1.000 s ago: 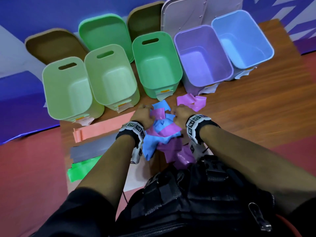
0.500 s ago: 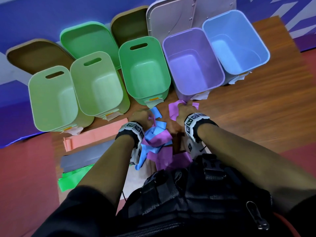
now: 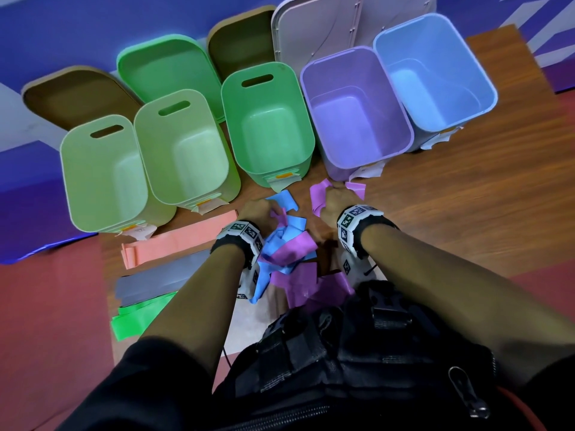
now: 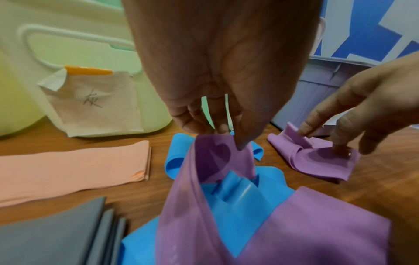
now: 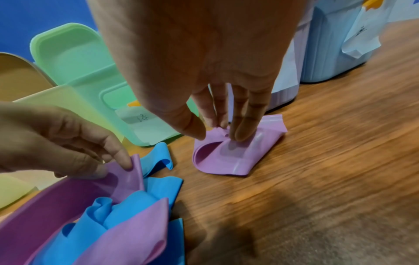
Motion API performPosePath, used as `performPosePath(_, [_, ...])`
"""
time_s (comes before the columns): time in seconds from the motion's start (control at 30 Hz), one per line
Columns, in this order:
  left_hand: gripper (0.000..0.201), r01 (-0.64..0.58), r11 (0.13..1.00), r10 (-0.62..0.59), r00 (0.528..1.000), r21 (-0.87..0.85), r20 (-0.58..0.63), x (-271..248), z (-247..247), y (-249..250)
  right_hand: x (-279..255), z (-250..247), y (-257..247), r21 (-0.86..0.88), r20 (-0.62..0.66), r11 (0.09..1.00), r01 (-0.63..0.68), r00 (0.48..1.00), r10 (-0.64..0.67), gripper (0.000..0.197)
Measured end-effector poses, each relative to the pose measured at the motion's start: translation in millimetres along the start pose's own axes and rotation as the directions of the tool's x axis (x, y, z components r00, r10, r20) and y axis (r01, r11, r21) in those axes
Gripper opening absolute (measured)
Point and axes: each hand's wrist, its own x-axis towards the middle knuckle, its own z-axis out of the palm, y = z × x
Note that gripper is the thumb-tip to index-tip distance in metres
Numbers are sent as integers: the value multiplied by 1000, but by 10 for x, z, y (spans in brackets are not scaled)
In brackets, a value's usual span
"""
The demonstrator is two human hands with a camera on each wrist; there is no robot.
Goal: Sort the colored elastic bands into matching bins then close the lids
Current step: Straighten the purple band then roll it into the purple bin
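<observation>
The left hand (image 4: 217, 114) is pinching a purple band (image 4: 217, 161); the right hand (image 5: 217, 114) is pinching another (image 5: 238, 156). Blue bands (image 4: 238, 202) tangled underneath may be dragging along.

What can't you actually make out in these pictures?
- Head view: the fingers of the left hand, hidden behind its back.
- Left wrist view: the scribble on the paper label, too faint to read.
- Head view: the near table edge, covered by arms and black gear.
</observation>
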Motion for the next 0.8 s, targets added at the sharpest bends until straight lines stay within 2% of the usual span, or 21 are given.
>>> performPosePath(0.1, [29,-1,1000,1,1000,-30,-4,-41,-27,5,-75,28,-86,-19,-73,999,41,996,-42,21])
performPosePath(0.13, [29,-1,999,1,1000,-39,-7,-57,-32,4,-89,39,-117,-22,-87,999,49,995,-50,22])
performPosePath(0.3, [30,-22,993,15,998,-114,-64,-142,-61,-30,-92,9,-280,-70,10,993,99,995,-99,38])
performPosePath(0.43, [24,-20,969,-10,993,-248,-118,-218,-138,-43,-133,36,-493,-25,-4,996,85,996,-85,5])
performPosePath(0.47, [22,-32,955,-11,990,-296,-142,-241,-163,-54,-113,65,-532,-3,-6,997,79,997,-79,3])
performPosePath(0.53, [21,-80,925,6,980,-372,-197,-296,-222,-92,-115,76,-623,50,-9,997,59,998,-59,15])
performPosePath(0.6, [24,-124,904,31,973,-410,-227,-356,-310,-117,-158,49,-727,122,-43,991,59,998,-54,20])
performPosePath(0.8, [30,-201,853,22,936,-481,-352,-491,-575,-222,-258,-154,-930,306,-244,941,147,967,-72,11])
